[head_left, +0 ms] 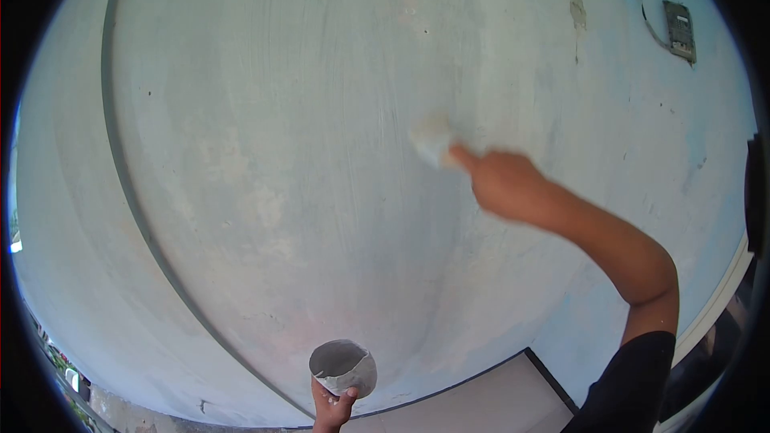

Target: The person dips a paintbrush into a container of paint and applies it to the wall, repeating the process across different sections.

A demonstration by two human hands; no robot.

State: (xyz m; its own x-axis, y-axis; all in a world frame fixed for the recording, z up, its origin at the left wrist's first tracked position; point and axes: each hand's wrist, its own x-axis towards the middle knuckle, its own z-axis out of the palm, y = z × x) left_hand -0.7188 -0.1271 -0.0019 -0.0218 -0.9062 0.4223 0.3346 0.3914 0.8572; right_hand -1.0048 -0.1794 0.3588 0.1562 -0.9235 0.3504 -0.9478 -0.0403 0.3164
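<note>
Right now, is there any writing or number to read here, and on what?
No readable text.
The small box high on the wall is too small and blurred to show a label.
The bowl in the left hand and the blurred pale pad in the right hand show no marks.

The right arm [626,248] reaches up-left, elbow bent; the right hand [504,184] is blurred, fingers seemingly pinched. The left hand [331,406] sits low, fingers curled upward.

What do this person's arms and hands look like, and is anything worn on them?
No gloves on either. The right hand leads into a bare forearm and elbow, up to a short black fabric sleeve at the upper arm. Of the left hand only hand and wrist show, without sleeve, watch or band.
</note>
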